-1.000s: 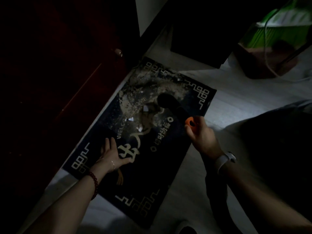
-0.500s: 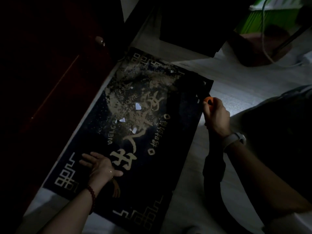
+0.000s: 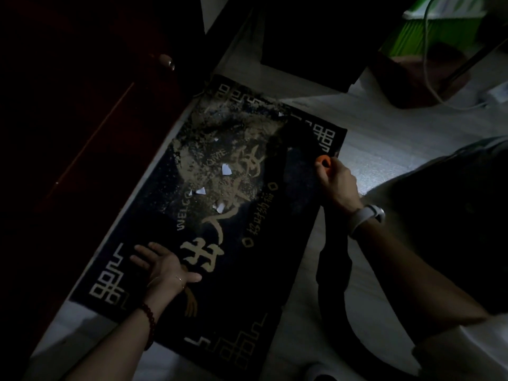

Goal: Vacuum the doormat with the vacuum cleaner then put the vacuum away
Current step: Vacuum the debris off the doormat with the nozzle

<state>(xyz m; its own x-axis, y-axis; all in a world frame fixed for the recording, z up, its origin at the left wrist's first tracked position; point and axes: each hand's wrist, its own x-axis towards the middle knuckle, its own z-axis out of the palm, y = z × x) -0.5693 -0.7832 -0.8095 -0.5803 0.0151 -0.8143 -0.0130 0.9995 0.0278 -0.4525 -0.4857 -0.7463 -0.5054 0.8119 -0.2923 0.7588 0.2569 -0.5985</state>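
Doormat (image 3: pixel 239 284) flat on floor by door, thin, floppy, dust and paper scraps (image 3: pixel 226 169) mid-mat. Left hand (image 3: pixel 165 266) flat, fingers spread, pinning it. Right hand (image 3: pixel 336 182) wraps dark vacuum (image 3: pixel 288 149) at orange-button grip; looks light, one-hand job.

Bare floor (image 3: pixel 384 138) open at three o'clock of the doormat (image 3: pixel 247 284); door (image 3: pixel 82 119) bounds nine o'clock; dark cabinet (image 3: pixel 316 50) blocks twelve.

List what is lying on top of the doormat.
On the doormat: a patch of sandy dirt, white paper scraps, the left hand pressed flat, and the dark vacuum nozzle. The pattern under the dirt and the nozzle is hidden.
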